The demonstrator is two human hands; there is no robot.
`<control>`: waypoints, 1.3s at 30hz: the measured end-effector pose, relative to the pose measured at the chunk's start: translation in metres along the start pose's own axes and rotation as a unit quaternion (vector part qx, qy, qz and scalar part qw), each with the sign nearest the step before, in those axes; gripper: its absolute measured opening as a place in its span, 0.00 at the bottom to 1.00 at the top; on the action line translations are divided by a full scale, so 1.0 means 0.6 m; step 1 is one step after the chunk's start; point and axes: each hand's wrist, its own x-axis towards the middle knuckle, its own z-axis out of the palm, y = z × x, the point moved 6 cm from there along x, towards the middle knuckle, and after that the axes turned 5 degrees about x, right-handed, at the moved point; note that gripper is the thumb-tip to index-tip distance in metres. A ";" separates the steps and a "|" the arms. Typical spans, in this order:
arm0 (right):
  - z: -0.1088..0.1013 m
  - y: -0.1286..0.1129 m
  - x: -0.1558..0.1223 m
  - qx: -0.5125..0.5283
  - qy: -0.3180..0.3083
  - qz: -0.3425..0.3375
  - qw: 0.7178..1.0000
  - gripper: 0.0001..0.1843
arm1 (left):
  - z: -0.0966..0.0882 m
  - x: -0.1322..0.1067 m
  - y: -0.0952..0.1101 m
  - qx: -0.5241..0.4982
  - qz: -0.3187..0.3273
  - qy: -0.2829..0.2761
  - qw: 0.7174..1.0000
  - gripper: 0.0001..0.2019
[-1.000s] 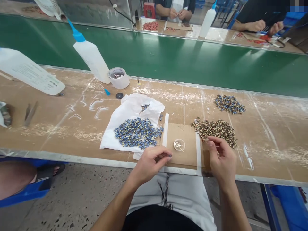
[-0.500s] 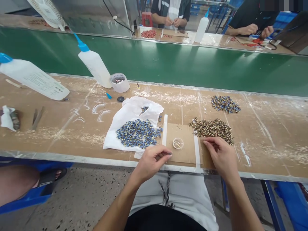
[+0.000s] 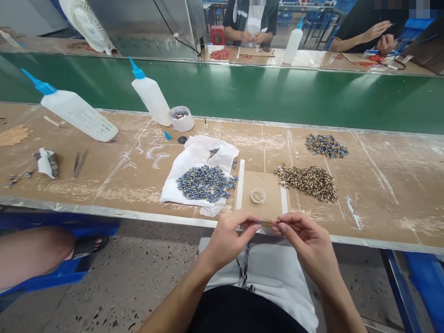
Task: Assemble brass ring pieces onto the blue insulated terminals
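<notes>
My left hand (image 3: pixel 234 236) is closed in a pinch on a tiny blue piece (image 3: pixel 258 223) at the table's front edge. Just across from it, my right hand (image 3: pixel 308 243) pinches a tiny dark piece (image 3: pixel 278 221), mostly covered by the fingertips. A small gap separates the fingertips. Beyond them, a small clear round dish (image 3: pixel 257 196) with a thin stick in it sits on a cardboard square (image 3: pixel 265 181). Blue and yellow pieces (image 3: pixel 204 183) lie heaped on white paper (image 3: pixel 169 192) to the left. Brown and gold pieces (image 3: pixel 310 182) form a pile to the right.
A smaller blue-and-gold pile (image 3: pixel 326 145) lies farther back. White squeeze bottles (image 3: pixel 151 99), a tape roll (image 3: pixel 182 119) and tweezers (image 3: pixel 79 163) are on the left. A green belt (image 3: pixel 243 92) crosses behind, with co-workers' hands (image 3: pixel 256 38) beyond it.
My right hand has moved left and toward me from beside the brown pile, up close to my left hand. My left hand has shifted slightly right. The view has tilted a little.
</notes>
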 end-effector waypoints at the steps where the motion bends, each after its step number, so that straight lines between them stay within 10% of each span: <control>1: 0.008 0.001 -0.004 0.015 -0.003 0.003 1.000 0.12 | 0.003 -0.004 0.008 0.002 0.008 -0.002 1.000 0.05; 28: 0.029 -0.011 -0.079 0.000 -0.007 -0.069 0.998 0.05 | 0.037 -0.070 0.076 0.072 0.134 0.058 0.987 0.05; 39: 0.018 -0.031 -0.093 -0.013 -0.056 -0.068 0.996 0.06 | 0.033 -0.076 0.138 0.246 0.235 0.058 0.939 0.09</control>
